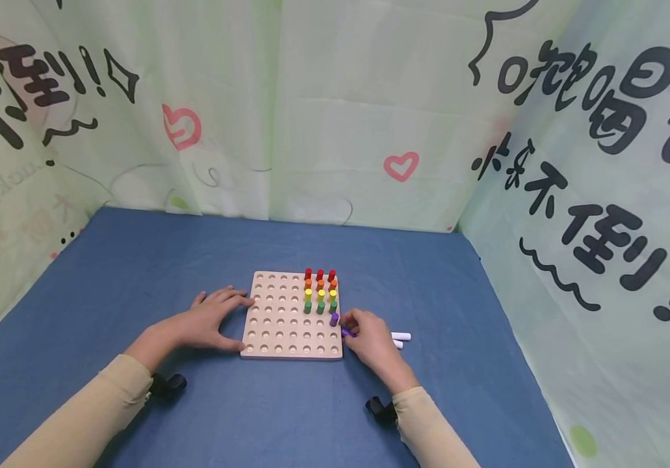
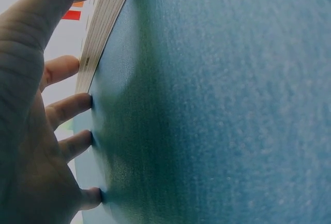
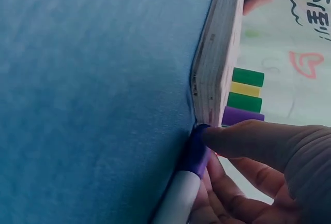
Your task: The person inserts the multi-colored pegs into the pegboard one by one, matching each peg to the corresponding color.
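A wooden pegboard (image 1: 279, 325) with rows of round holes lies flat on the blue cloth. Its right columns hold red (image 1: 320, 275), orange (image 1: 320, 285), yellow (image 1: 321, 296) and green pegs (image 1: 320, 307), plus one purple peg (image 1: 334, 319) below them. Spread along the left edge is my left hand (image 1: 208, 322), its thumb and index fingertip touching the board. At the right edge my right hand (image 1: 372, 341) pinches a second purple peg (image 3: 195, 151) between thumb and fingers, low beside the board. A white rod (image 3: 178, 198) meets that peg's end; whether they are joined I cannot tell.
White rods (image 1: 400, 337) lie on the blue cloth (image 1: 288, 416) just right of my right hand. Printed curtains (image 1: 335, 117) stand behind the table and along both sides. A dark wrist mount (image 1: 167, 386) is on the left sleeve, another (image 1: 381, 411) on the right.
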A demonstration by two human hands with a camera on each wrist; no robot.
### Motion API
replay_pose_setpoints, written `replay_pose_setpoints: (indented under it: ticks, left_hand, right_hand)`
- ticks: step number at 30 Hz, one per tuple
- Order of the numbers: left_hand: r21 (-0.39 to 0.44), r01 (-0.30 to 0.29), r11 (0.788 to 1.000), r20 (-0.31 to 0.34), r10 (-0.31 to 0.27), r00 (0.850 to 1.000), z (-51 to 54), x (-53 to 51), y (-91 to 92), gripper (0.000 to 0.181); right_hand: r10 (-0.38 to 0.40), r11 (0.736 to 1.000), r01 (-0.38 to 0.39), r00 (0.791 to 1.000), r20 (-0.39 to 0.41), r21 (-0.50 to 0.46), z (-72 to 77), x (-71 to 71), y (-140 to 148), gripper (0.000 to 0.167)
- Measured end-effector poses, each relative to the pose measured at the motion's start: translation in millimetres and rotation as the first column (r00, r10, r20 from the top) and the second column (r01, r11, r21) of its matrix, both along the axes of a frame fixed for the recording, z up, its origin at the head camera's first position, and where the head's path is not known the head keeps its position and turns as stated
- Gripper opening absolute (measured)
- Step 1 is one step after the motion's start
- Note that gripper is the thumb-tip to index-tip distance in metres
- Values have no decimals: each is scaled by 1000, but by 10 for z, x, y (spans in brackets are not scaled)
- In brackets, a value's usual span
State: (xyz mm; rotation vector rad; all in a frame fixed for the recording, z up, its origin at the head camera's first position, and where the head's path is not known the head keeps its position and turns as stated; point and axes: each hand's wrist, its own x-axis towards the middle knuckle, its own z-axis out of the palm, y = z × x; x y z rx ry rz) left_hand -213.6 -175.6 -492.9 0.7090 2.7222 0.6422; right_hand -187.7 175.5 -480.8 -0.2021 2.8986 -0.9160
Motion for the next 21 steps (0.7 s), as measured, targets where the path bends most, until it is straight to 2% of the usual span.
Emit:
replay_pose_setpoints:
  ticks: [7, 15, 21]
  left_hand:
    - [7, -3, 1000, 1, 3, 1000, 19, 12, 10, 88]
    - [5, -4, 1000, -7, 4, 1000, 15, 10, 3, 88]
    - [7, -12, 1000, 3, 12, 1000, -18, -4, 0, 87]
  right_hand:
    - [-13, 1000, 13, 1000, -11, -28, 14, -2, -7, 27]
    - [-52, 997, 50, 998, -30, -55, 157, 28, -47, 20]
    - [-53, 997, 50, 997, -48, -60, 186, 37, -54, 16]
